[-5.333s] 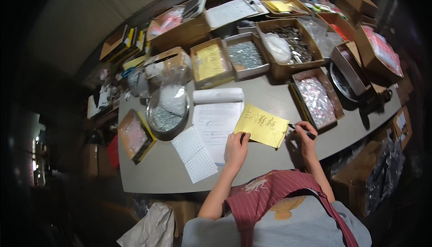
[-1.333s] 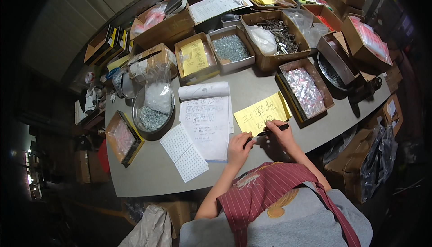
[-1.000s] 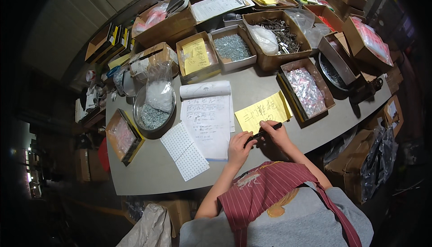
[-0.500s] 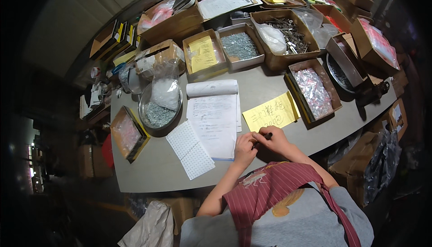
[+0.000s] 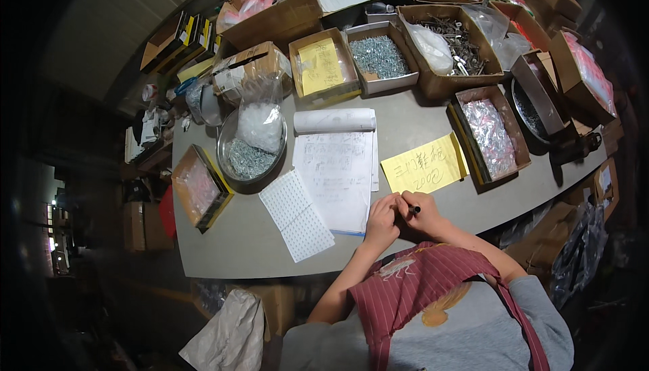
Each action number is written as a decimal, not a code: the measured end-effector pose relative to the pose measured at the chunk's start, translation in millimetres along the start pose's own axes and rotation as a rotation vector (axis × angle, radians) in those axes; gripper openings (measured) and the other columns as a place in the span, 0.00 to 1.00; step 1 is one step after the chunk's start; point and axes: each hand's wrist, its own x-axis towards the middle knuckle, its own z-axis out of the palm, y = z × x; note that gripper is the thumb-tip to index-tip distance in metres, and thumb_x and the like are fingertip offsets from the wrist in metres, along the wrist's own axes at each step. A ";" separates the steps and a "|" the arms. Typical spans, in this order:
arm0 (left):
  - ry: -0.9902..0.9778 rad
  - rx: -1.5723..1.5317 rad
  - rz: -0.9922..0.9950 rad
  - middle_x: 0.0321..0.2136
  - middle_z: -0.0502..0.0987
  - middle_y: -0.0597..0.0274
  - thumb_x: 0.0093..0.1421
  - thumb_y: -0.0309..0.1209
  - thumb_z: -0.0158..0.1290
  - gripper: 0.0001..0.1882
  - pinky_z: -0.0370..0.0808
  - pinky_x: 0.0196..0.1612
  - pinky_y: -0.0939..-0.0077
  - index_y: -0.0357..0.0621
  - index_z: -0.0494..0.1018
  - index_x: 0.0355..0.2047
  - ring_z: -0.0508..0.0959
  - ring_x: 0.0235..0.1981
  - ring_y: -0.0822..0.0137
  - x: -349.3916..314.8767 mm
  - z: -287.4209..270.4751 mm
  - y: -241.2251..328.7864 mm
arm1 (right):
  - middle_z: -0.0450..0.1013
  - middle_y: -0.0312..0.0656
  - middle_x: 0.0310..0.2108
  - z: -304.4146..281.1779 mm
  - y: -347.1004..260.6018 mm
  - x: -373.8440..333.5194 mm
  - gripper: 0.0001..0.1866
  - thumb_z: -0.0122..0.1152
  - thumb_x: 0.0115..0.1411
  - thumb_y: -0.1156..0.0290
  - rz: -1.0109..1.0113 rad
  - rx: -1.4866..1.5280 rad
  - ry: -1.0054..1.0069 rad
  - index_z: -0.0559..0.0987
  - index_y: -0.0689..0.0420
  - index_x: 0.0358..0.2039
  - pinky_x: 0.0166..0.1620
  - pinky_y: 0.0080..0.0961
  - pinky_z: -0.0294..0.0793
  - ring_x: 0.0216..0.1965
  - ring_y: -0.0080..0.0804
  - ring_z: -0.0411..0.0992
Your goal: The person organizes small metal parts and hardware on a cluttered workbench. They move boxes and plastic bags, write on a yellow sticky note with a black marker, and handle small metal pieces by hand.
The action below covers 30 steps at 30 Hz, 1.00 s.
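My right hand point(image 5: 422, 215) is closed around a black marker pen point(image 5: 414, 209), one dark end showing at its knuckles. My left hand point(image 5: 382, 223) is closed too, its fingertips meeting the right hand's; what it pinches, if anything, is hidden. Just beyond both hands lies a yellow card point(image 5: 426, 163) with large dark handwriting. To its left is a clipped pad of white paper point(image 5: 333, 175) with the top sheets rolled back and handwritten lines. A white sheet printed with rows of small blue marks point(image 5: 297, 215) lies slanted beside the pad.
A steel bowl point(image 5: 222, 161) holds small metal parts and a clear bag. A box of small packets point(image 5: 520, 159) stands right of the card, another box point(image 5: 222, 212) at the left edge. Boxes of screws point(image 5: 420, 81) and hardware point(image 5: 433, 90) line the back.
The whole view has shifted, so the table sits further right and higher. My hands have drawn slightly back from the card, uncovering more writing. The marker has turned within my right hand.
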 end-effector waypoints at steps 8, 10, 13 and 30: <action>-0.041 0.065 -0.013 0.50 0.76 0.50 0.48 0.19 0.55 0.21 0.68 0.56 0.57 0.35 0.75 0.46 0.73 0.54 0.49 5.8 -6.6 9.2 | 0.69 0.52 0.18 7.2 11.5 3.0 0.10 0.59 0.59 0.71 -0.025 0.031 -0.024 0.70 0.58 0.24 0.25 0.42 0.69 0.20 0.53 0.71; -0.037 0.080 0.003 0.50 0.76 0.50 0.48 0.18 0.55 0.21 0.67 0.57 0.56 0.35 0.75 0.45 0.73 0.54 0.48 6.4 -8.6 12.3 | 0.69 0.52 0.18 8.5 12.8 2.3 0.10 0.58 0.60 0.70 -0.054 0.038 0.006 0.70 0.59 0.25 0.25 0.41 0.69 0.20 0.51 0.70; -0.051 0.150 0.082 0.50 0.75 0.49 0.50 0.19 0.55 0.19 0.67 0.57 0.56 0.35 0.74 0.45 0.73 0.54 0.49 10.6 -17.4 20.4 | 0.69 0.52 0.18 7.7 22.1 -7.2 0.11 0.57 0.63 0.67 0.094 0.153 0.024 0.71 0.59 0.26 0.25 0.38 0.69 0.19 0.49 0.69; -0.026 0.512 -0.426 0.59 0.67 0.43 0.57 0.29 0.56 0.24 0.66 0.58 0.51 0.33 0.67 0.53 0.66 0.59 0.43 41.8 -59.5 63.7 | 0.66 0.50 0.15 -58.3 42.2 -72.6 0.15 0.58 0.62 0.75 0.217 -0.051 0.327 0.69 0.60 0.18 0.24 0.40 0.65 0.17 0.47 0.68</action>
